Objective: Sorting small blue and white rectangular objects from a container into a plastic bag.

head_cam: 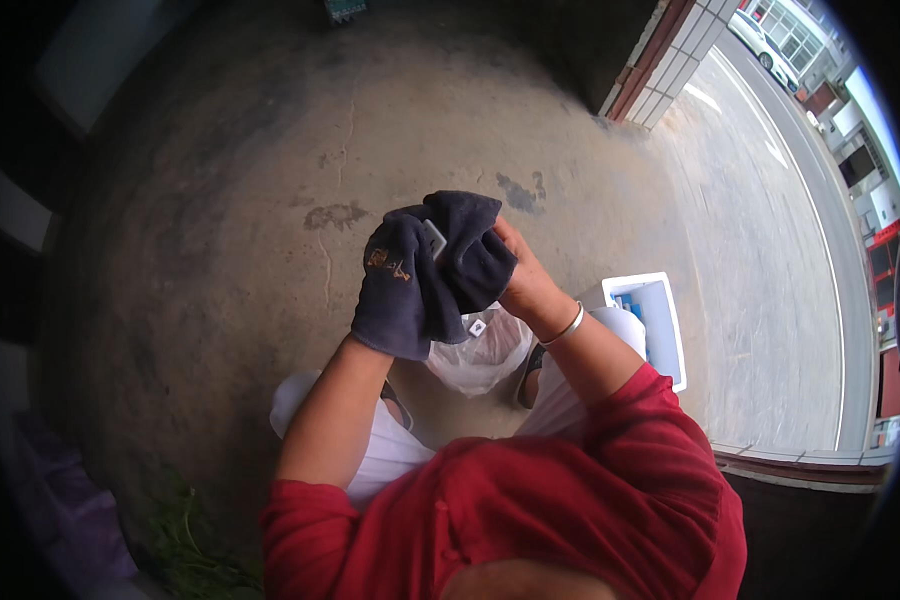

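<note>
A dark grey-blue cloth [405,300] with orange stitching is held up in front of me and covers my left hand, whose fingers are hidden; only the left wrist [371,356] shows below it. My right hand [523,274] grips the cloth's right side, its fingertips hidden in the folds. Between the folds shows part of a flat, silvery-grey object [434,239] with dark marks. Below the cloth, a clear plastic bag [480,367] lies between my feet, and a small white piece with a dark print [477,328] is seen against it.
A white foam box [671,330] with blue and white items stands beside my knee on the right. Green leafy stalks [187,532] lie at the lower left, near purple material [82,517]. A tiled pillar [656,75] borders the opening to the road, where a white car [765,49] stands.
</note>
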### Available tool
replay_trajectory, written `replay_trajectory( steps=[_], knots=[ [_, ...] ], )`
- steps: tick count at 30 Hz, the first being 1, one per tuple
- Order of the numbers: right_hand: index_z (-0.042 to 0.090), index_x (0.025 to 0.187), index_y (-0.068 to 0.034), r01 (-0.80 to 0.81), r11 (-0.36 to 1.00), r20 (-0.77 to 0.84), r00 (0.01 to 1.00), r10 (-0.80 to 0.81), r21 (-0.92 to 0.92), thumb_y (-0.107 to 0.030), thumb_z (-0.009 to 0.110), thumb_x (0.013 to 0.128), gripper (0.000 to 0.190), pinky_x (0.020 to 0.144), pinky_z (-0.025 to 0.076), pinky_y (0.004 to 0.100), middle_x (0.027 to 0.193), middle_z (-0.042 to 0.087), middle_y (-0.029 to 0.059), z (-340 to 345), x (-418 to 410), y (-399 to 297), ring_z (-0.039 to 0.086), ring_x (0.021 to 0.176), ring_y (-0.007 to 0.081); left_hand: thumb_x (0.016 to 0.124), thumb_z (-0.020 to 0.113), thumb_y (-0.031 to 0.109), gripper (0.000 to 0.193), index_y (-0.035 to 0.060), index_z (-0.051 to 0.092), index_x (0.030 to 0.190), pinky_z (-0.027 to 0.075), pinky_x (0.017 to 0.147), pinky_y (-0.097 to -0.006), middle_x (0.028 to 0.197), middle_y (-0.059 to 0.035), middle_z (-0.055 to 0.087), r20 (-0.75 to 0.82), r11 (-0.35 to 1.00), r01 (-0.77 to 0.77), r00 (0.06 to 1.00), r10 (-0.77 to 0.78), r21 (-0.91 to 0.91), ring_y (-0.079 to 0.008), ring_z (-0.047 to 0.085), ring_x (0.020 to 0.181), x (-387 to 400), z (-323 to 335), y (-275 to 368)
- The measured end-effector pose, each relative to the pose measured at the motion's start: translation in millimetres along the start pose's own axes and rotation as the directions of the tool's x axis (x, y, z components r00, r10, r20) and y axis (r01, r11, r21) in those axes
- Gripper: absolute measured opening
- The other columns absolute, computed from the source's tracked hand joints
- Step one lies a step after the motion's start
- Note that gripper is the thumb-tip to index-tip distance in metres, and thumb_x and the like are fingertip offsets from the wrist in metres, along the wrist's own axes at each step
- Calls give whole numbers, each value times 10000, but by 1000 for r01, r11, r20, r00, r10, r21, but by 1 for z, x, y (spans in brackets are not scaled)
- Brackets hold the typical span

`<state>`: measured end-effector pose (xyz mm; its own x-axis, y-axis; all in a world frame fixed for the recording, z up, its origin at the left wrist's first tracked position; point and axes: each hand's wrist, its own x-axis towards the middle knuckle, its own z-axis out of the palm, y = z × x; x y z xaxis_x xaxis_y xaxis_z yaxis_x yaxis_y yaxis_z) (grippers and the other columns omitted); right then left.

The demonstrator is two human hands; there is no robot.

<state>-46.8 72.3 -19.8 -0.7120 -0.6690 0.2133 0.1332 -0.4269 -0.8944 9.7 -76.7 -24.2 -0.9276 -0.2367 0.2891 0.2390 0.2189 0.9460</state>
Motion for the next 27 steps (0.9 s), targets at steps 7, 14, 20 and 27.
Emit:
replay_trajectory(
  steps=[7, 14, 20, 27],
  knots=[
    [523, 1250, -19, -84, 988, -85, 992, 96, 130, -271, 613, 896, 443, 896, 469, 297, 1201, 588, 82, -7, 8, -4, 555, 1065, 125, 694, 752, 175, 536, -17, 563, 1156, 446, 923, -363, 1150, -196, 573, 365, 715, -573, 816, 449, 400, -320, 562, 1049, 12, 13, 32],
    [502, 1277, -37, -62, 992, 14, 998, 61, 110, -163, 663, 873, 453, 941, 464, 279, 1218, 577, 57, -2, 3, 7, 554, 1107, 128, 900, 527, 221, 233, 22, 547, 1020, 456, 832, -402, 1092, -166, 595, 94, 936, -155, 987, 132, 317, -307, 578, 950, -8, -8, -6],
    [541, 1197, -21, -111, 966, -4, 993, 115, 231, -186, 644, 887, 366, 891, 491, 280, 1147, 610, 95, -6, 8, 1, 599, 1021, 164, 849, 597, 110, 277, 35, 594, 1116, 461, 893, -400, 1148, -181, 584, 176, 979, -120, 980, 91, 162, -346, 554, 1076, -8, -5, 11],
    [532, 1176, -5, -129, 930, -33, 988, 150, 345, -155, 615, 912, 314, 838, 507, 280, 1081, 617, 72, -8, 6, 2, 604, 965, 147, 484, 828, 167, 787, 69, 581, 1225, 424, 1015, -362, 1308, -171, 544, 464, 759, -517, 826, 320, 395, -348, 524, 1185, 12, 6, 44]
  ],
)
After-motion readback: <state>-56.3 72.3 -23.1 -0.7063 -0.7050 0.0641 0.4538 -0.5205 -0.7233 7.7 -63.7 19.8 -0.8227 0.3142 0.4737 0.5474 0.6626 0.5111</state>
